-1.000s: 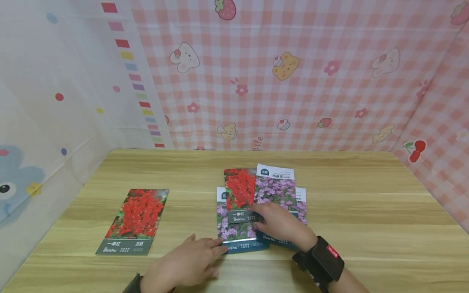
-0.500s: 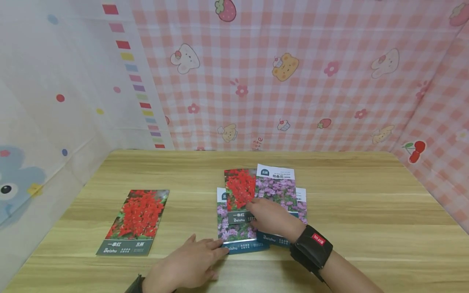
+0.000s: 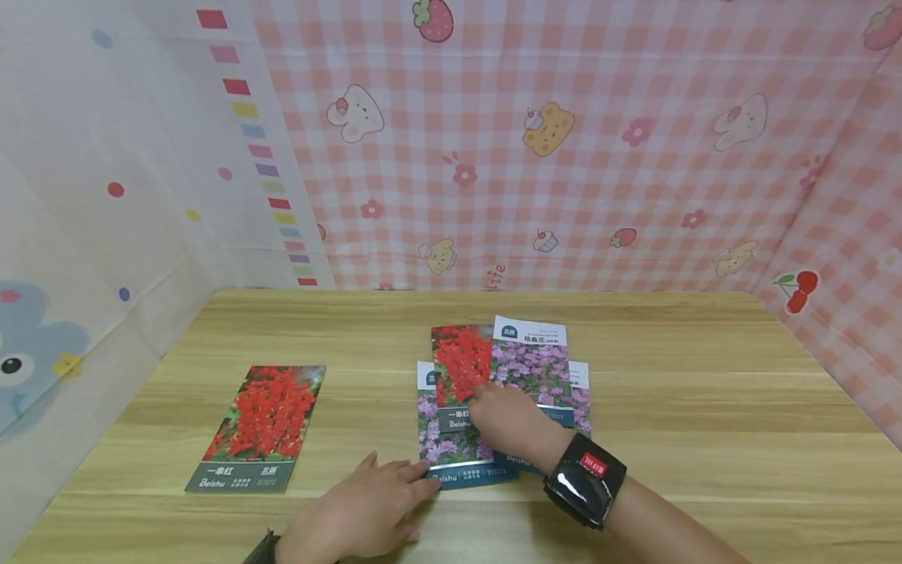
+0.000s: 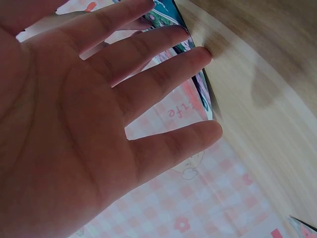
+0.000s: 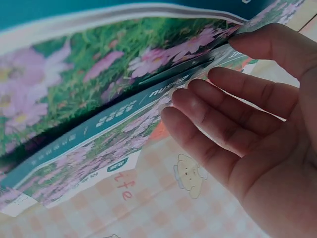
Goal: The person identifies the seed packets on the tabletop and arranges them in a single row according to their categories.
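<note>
Left to right, clock as the wearer faces: lone red packet [image 3: 257, 419] flat on the wooden table [image 3: 705, 407], at 9 o'clock of the other four packets, well apart. Left hand [image 3: 366, 501]: not gripping, fingertips touching the lower-left purple packet [image 3: 451, 450] at its 7 o'clock corner. Stacked red packet [image 3: 463, 364] overlaps that one toward 12. Right hand [image 3: 517, 423]: comes in from 5 o'clock, fingertips on stacked red packet, loose, no clear pinch. Upper purple packet [image 3: 528, 368] at 3 o'clock of stacked red, lapping over its edge. Lower-right purple packet [image 3: 580, 399] mostly underneath, peeking out toward 4.

Head view gives layout but only backs of hands. Left wrist view adds the palm, fingers straight and fanned. Right wrist view adds bent fingertips, thumb apart from index.

Text: lone red reads "一串红" and "Beishu"; stacked red also "Beishu", partly covered. Upper purple reads "格桑花". Lower-left purple shows "eishu", first letter covered; right wrist view has lettering upside down. Backdrop [image 3: 423, 117]: "life" toward 12. Red tag on the right wristband [image 3: 585, 479] unreadable.
</note>
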`<state>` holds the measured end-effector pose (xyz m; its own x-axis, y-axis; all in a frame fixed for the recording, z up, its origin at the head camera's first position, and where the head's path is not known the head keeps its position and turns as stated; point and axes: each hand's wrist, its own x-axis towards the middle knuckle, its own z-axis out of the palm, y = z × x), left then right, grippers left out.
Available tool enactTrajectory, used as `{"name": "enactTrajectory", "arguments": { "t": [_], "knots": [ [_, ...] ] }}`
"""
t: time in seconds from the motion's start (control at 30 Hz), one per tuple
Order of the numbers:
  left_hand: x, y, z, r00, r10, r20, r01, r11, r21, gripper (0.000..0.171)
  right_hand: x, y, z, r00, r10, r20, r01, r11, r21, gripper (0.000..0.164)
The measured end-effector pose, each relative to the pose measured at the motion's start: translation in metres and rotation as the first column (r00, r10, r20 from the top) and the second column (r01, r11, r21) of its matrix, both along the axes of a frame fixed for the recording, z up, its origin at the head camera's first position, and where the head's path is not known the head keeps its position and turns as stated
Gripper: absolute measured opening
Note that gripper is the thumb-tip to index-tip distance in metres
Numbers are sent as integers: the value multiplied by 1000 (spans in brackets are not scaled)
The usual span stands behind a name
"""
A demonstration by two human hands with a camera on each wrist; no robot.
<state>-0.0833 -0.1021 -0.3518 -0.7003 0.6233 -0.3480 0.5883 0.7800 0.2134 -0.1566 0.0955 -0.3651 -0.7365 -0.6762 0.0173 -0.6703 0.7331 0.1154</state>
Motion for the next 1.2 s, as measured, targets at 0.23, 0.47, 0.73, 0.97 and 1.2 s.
{"name": "enactTrajectory", "arguments": {
  "t": [0.23, 0.47, 0.73, 0.97, 1.2],
  "knots": [
    [1, 0, 1, 1000, 12, 13, -12, 1000, 4, 50, 5, -3, 0, 984, 97, -147, -75, 986, 150, 4],
    [2, 1, 2, 1000, 7, 16, -7, 1000, 3, 49, 7, -6, -5, 964, 139, -228, -92, 975, 204, 10],
    [2, 1, 3, 999, 14, 33, -14, 1000, 8, 49, 6, -7, -9, 957, 136, -254, -89, 978, 187, 11],
    [1, 2, 2, 998, 34, 56, -34, 999, 2, 51, 6, -5, -10, 975, 46, -215, -31, 997, 73, 11],
    [1, 1, 1, 999, 23, 46, -23, 1000, -5, 51, 7, -4, -11, 985, -34, -169, 32, 999, -14, 7]
  ]
}}
